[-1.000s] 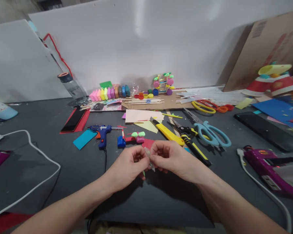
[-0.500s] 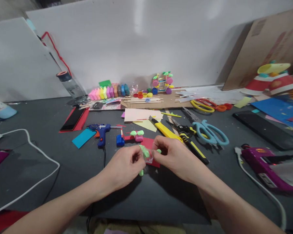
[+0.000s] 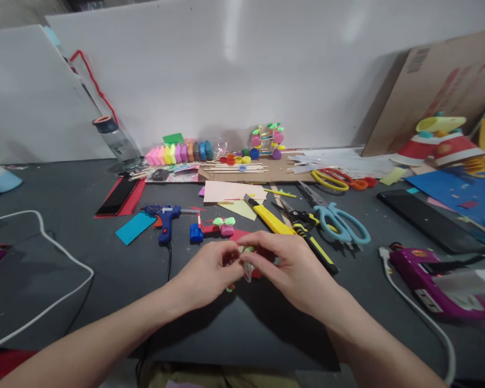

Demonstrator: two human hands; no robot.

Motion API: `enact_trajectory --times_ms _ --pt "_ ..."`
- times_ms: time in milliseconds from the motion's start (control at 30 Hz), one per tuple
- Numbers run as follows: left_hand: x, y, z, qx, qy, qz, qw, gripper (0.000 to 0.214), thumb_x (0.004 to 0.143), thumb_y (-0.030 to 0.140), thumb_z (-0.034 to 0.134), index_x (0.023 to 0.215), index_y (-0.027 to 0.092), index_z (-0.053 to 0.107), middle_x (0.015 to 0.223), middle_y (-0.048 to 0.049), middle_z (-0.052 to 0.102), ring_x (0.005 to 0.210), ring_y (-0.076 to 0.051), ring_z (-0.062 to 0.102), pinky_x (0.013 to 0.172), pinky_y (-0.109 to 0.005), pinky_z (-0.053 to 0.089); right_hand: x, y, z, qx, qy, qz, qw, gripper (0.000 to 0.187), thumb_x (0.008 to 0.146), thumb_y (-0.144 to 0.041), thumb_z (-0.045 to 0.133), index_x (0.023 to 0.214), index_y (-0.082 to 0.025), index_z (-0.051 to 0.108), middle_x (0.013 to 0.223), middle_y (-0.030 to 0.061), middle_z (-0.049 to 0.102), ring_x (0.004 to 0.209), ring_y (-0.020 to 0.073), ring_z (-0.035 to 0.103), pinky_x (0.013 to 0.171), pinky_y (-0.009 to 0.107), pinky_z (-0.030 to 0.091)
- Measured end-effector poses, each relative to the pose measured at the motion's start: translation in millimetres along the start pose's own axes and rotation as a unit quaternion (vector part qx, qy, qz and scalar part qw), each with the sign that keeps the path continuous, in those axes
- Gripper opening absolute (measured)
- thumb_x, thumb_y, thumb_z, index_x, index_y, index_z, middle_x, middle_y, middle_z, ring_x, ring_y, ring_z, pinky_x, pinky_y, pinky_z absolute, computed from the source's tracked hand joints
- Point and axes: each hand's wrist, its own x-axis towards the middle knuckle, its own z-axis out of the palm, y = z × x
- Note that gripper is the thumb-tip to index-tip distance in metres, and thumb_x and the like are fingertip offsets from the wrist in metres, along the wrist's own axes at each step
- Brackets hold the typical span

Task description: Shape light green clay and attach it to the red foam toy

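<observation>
My left hand [image 3: 210, 272] and my right hand [image 3: 286, 261] meet over the dark tabletop, fingers pinched. Between them is light green modelling clay [image 3: 248, 249] with a clear plastic wrapper [image 3: 248, 272] hanging below it. Both hands grip this small bundle, mostly hidden by the fingers. A bit of green clay also shows under my left hand. Red paper [image 3: 237, 235] lies behind and beneath my hands. Just beyond sits a small model with a blue clay wheel [image 3: 196, 233] and green and pink clay pieces [image 3: 227, 226].
Left of the model lies a blue glue gun [image 3: 167, 223] with its cord. To the right are a yellow utility knife [image 3: 270, 218], blue-handled scissors [image 3: 341, 223] and a purple device [image 3: 424, 280]. Clay packs [image 3: 178, 153] and a clay-and-stick model [image 3: 268, 141] stand at the back.
My right hand has moved left, closing over the green clay and wrapper against my left hand. The clay is more covered now. The view has shifted slightly.
</observation>
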Motion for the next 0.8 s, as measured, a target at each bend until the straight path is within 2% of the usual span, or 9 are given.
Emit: enact_trajectory --times_ms 133,267,400,500,800 --pt "-2 2 -3.0 -0.021 0.021 -0.016 0.999 0.019 0.081 0.031 0.06 0.067 0.02 0.054 0.063 0.0013 0.057 0.06 -0.013 0.053 0.06 -0.025 0.042 0 7 -3 -0.079 0.006 -0.015 0.997 0.012 0.098 -0.035 0.059 0.104 -0.024 0.063 0.082 0.0008 0.073 0.067 0.0168 0.064 0.058 0.025 0.04" --pt "-2 5 -6.3 -0.032 0.025 -0.011 0.999 0.025 0.083 0.038 0.062 0.067 0.019 0.055 0.064 -0.0004 0.059 0.062 -0.013 0.054 0.06 -0.025 0.04 0 10 -6 -0.157 -0.01 -0.08 0.984 0.017 0.101 -0.037 0.057 0.094 -0.022 0.064 0.07 0.0007 0.066 0.061 0.0151 0.059 0.058 0.026 0.035" --pt "-2 9 -8.1 -0.028 0.023 -0.002 0.999 0.028 0.085 0.04 0.061 0.067 0.019 0.055 0.064 -0.0006 0.058 0.061 -0.012 0.05 0.059 -0.025 0.037 -1 11 -9 -0.209 -0.024 -0.144 0.967 0.015 0.103 -0.031 0.054 0.103 -0.022 0.067 0.077 0.0015 0.069 0.066 0.0149 0.061 0.059 0.026 0.035" --pt "-2 10 -8.7 -0.019 0.027 -0.003 0.999 0.03 0.088 0.04 0.059 0.067 0.019 0.053 0.063 0.0004 0.056 0.059 -0.011 0.045 0.056 -0.025 0.033 -2 11 -12 -0.24 -0.01 -0.163 0.957 0.015 0.103 -0.026 0.05 0.109 -0.021 0.063 0.084 0.003 0.072 0.069 0.0158 0.064 0.061 0.027 0.037" --pt "-3 5 -10.8 0.022 0.046 -0.003 0.999 0.029 0.088 0.04 0.057 0.068 0.02 0.051 0.063 0.0049 0.048 0.058 -0.011 0.038 0.055 -0.026 0.027 -1 3 -16 -0.316 -0.026 -0.251 0.915 0.03 0.106 -0.023 0.043 0.087 -0.019 0.065 0.089 0.0055 0.068 0.077 0.0167 0.06 0.066 0.03 0.041"
